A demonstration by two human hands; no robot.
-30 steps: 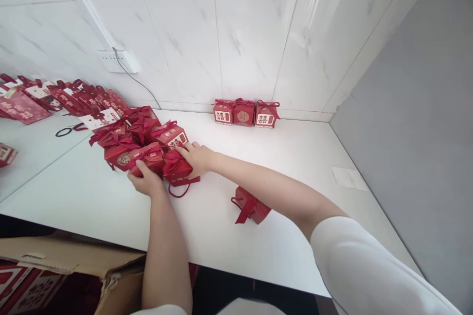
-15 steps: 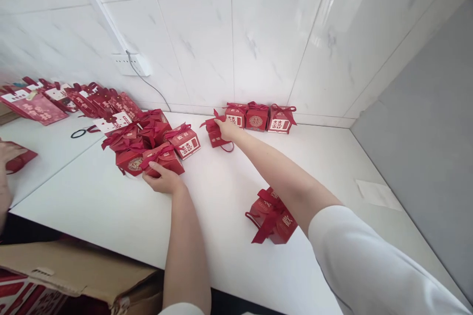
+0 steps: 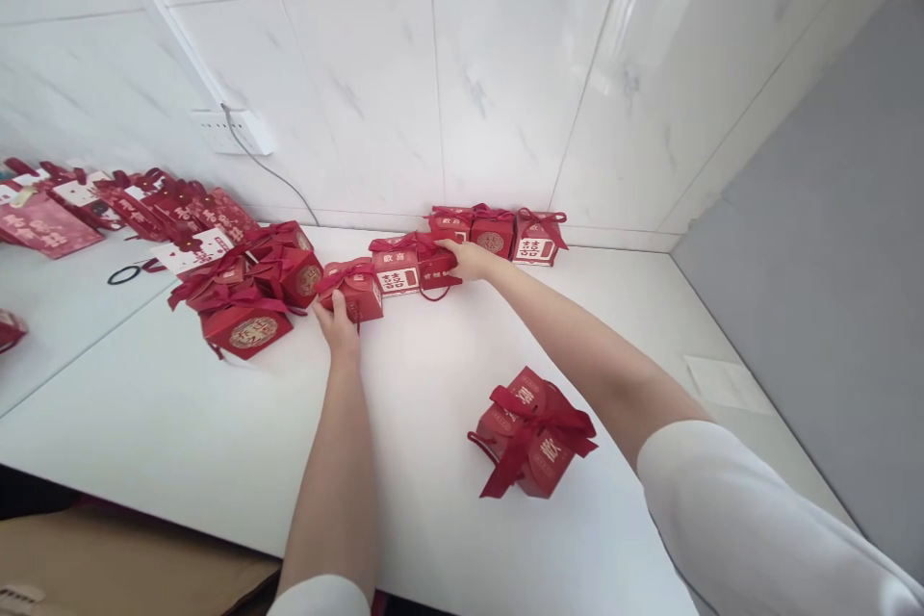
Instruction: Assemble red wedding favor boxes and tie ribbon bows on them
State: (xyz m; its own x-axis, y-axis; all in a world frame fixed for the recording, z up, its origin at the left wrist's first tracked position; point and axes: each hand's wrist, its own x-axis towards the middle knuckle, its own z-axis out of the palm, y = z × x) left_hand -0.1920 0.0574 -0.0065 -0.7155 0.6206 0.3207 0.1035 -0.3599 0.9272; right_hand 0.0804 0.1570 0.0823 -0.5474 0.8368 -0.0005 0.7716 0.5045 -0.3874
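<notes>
My left hand (image 3: 338,327) is closed against the near left side of a red gift box (image 3: 365,296) with a ribbon bow. A second box (image 3: 397,274), with a white double-happiness label, stands right beside it. At the other end of this row, my right hand (image 3: 468,260) grips another red gift box (image 3: 435,271) whose cord loop hangs at the front; its fingertips are partly hidden. Just behind the right hand, three ribboned boxes (image 3: 494,239) line up by the wall. Closer to me sits a single ribboned box (image 3: 532,438).
To the left lies a cluster of red gift boxes (image 3: 249,327) with a white card (image 3: 198,252). Several red gift bags (image 3: 155,204) lean by the wall, near a black ring (image 3: 124,275). A socket (image 3: 232,132) has a cable. Below the table edge is a cardboard box (image 3: 122,563).
My left hand has slid two boxes away from the cluster, rightward against the box under my right hand. The right hand has stayed near its place. The view has shifted right.
</notes>
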